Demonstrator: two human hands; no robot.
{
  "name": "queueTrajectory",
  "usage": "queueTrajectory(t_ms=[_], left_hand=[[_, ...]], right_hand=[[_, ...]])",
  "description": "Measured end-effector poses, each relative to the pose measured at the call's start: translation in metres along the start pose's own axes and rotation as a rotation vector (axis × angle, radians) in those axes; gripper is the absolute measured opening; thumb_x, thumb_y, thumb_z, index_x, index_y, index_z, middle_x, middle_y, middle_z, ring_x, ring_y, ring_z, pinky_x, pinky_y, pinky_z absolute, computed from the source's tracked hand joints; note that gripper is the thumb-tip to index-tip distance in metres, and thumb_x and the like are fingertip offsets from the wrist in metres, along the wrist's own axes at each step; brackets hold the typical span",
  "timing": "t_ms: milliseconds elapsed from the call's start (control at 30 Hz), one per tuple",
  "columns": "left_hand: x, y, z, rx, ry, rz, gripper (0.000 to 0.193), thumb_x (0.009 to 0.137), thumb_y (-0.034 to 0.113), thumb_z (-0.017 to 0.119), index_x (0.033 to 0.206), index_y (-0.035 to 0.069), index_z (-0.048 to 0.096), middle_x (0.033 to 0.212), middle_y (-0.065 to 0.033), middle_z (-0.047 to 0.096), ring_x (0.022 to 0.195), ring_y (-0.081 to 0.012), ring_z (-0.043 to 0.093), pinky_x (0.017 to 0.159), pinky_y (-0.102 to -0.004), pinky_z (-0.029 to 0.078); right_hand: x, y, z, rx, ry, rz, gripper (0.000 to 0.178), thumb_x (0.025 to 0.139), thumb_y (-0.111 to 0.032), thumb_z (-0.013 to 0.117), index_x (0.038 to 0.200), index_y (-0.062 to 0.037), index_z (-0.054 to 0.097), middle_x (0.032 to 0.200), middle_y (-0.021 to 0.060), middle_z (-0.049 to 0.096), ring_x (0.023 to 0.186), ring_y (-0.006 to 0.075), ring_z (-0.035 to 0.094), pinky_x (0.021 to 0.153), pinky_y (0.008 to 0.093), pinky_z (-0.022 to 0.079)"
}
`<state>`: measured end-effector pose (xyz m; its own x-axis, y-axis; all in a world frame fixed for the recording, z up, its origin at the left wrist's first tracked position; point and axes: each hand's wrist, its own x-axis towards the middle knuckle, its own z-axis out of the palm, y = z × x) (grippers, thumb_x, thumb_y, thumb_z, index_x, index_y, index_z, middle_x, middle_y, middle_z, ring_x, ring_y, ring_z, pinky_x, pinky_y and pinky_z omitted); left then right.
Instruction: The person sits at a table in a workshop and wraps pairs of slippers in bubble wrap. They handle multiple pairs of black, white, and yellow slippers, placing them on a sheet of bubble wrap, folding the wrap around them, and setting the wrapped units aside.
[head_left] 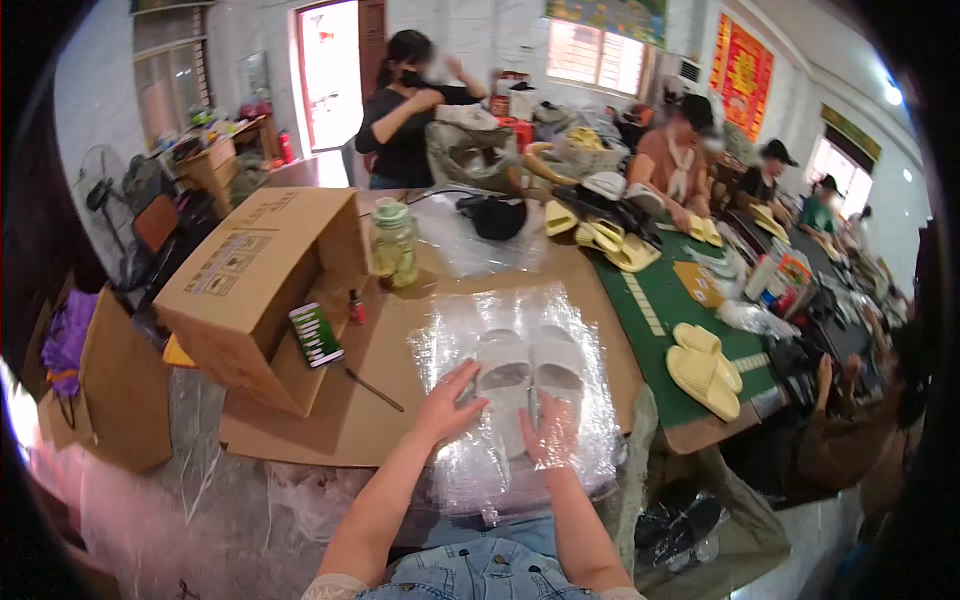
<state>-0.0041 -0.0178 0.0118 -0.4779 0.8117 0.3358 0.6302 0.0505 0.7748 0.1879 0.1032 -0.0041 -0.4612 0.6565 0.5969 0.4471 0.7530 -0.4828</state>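
Observation:
A pair of pale grey slide slippers [505,379] lies side by side, toes away from me, among sheets of shiny clear plastic bag [450,330] on the cardboard in front of me. My left hand [452,403] is at the outer side of the left slipper, thumb and fingers curved round its edge. At the right slipper [557,375], my right hand [550,432] holds the heel part, its thumb pointing up between the two slippers. Clear film glints across the right wrist, so that hand seems to be inside the bag. Some fingertips are hidden.
Left stand an open cardboard box [265,270], a phone [315,335], a small red bottle [356,307] and a thin brown stick [375,390]. A greenish jar [394,245] is behind. Yellow slippers [705,370] lie on the green mat [650,290]; several people work beyond.

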Motion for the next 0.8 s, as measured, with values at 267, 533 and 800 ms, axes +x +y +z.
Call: queueTrajectory(t_ms=[267, 533, 800], left_hand=[[0.001, -0.006, -0.002, 0.019, 0.001, 0.019, 0.072, 0.086, 0.028, 0.077, 0.15, 0.014, 0.048, 0.155, -0.0172, 0.046, 0.143, -0.0337, 0.045, 0.116, -0.0407, 0.039], [0.002, -0.001, -0.003, 0.02, -0.018, -0.004, 0.071, 0.087, 0.027, 0.077, 0.151, 0.014, 0.048, 0.157, -0.0154, 0.045, 0.143, -0.0335, 0.045, 0.117, -0.041, 0.039], [0.002, -0.013, 0.002, 0.036, -0.006, 0.013, 0.07, 0.088, 0.03, 0.076, 0.151, 0.015, 0.047, 0.156, -0.0149, 0.047, 0.143, -0.0336, 0.045, 0.118, -0.0406, 0.037]], right_hand=[[0.004, -0.006, -0.004, 0.069, -0.079, 0.045, 0.051, 0.088, -0.032, 0.075, 0.129, -0.0057, 0.06, 0.105, 0.0229, 0.063, 0.1, 0.0423, 0.061, 0.088, 0.0522, 0.049], [0.003, -0.001, -0.001, 0.056, -0.106, 0.077, 0.05, 0.088, -0.033, 0.074, 0.128, -0.0062, 0.06, 0.105, 0.0233, 0.064, 0.101, 0.0422, 0.062, 0.087, 0.0518, 0.05], [-0.028, -0.014, -0.058, 0.143, -0.311, -0.112, 0.049, 0.089, -0.032, 0.073, 0.129, -0.0062, 0.062, 0.123, 0.0222, 0.061, 0.117, 0.0432, 0.056, 0.099, 0.0524, 0.046]])
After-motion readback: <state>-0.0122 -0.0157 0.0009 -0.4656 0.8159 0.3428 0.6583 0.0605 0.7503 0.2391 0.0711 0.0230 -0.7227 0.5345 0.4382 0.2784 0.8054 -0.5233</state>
